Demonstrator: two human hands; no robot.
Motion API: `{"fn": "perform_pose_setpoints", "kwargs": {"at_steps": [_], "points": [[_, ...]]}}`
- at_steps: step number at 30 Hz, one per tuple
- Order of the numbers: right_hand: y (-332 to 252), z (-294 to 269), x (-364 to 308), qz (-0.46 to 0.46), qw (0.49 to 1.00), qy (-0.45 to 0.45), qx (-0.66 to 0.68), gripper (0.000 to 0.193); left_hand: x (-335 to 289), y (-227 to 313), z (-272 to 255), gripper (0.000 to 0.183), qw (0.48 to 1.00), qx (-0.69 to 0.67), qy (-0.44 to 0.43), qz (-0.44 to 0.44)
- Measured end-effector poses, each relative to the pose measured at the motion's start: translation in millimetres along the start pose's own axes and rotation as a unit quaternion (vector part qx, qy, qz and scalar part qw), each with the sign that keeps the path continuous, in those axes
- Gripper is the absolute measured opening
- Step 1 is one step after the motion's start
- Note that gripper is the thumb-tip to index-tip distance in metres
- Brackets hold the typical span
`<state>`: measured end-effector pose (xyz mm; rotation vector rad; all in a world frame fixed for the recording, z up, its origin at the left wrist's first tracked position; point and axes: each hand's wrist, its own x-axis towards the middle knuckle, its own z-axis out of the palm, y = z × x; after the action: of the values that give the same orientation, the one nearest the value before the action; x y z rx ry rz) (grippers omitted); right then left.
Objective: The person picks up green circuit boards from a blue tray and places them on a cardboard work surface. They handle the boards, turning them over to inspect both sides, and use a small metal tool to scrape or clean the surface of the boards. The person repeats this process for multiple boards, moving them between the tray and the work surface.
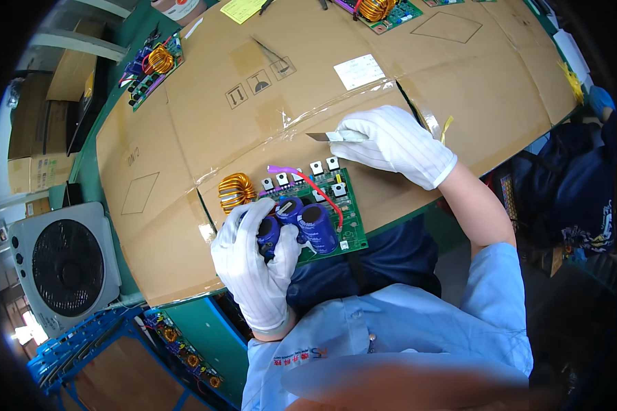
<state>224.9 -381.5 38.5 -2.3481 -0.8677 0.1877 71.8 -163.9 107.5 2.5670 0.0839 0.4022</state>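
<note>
Left hand (pixel 257 270): gloved — your fingers closed round the leftmost capacitor (pixel 268 231).
Right hand (pixel 394 147): gloved — you pinch the knife (pixel 336 136), its blade pointing left, beyond the far edge of the board (pixel 352 209).
Board: at the near edge of the cardboard (pixel 459 103), just in front of you.
Red wire (pixel 324 194): arched across the board's right part.
Coil (pixel 236 190): copper-coloured, just beyond your left hand.

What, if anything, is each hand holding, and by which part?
Right hand: a knife, by its handle. Left hand: a circuit board, by its leftmost blue capacitor.
</note>
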Motion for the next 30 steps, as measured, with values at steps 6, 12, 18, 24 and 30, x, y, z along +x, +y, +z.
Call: {"fn": "perform_pose_setpoints", "kwargs": {"at_steps": [6, 12, 18, 24, 30], "points": [[-15.6, 16.9, 12.3, -0.065, 0.997, -0.004, 0.030, 0.037, -5.0, -2.5, -1.1, 0.033, 1.000, -0.014, 0.003, 0.004], [-29.9, 15.5, 29.2, -0.001, 0.988, -0.151, -0.036, 0.043, -21.2, -18.4, 6.1, 0.043, 0.999, -0.009, 0.008, 0.042], [-27.8, -4.7, 4.8, -0.031, 0.990, -0.120, -0.061, 0.031, -49.0, -33.1, 13.3, 0.050, 0.996, -0.001, -0.021, 0.082], [-29.9, 6.3, -43.5, 0.064, 0.997, 0.009, 0.048, 0.030, -86.2, -56.7, 43.7, 0.067, 0.990, 0.002, -0.013, 0.140], [-64.8, 39.5, -62.2, 0.002, 0.982, 0.188, 0.032, 0.029, -96.7, -69.2, 62.3, 0.068, 0.985, -0.005, 0.048, 0.166]]}}
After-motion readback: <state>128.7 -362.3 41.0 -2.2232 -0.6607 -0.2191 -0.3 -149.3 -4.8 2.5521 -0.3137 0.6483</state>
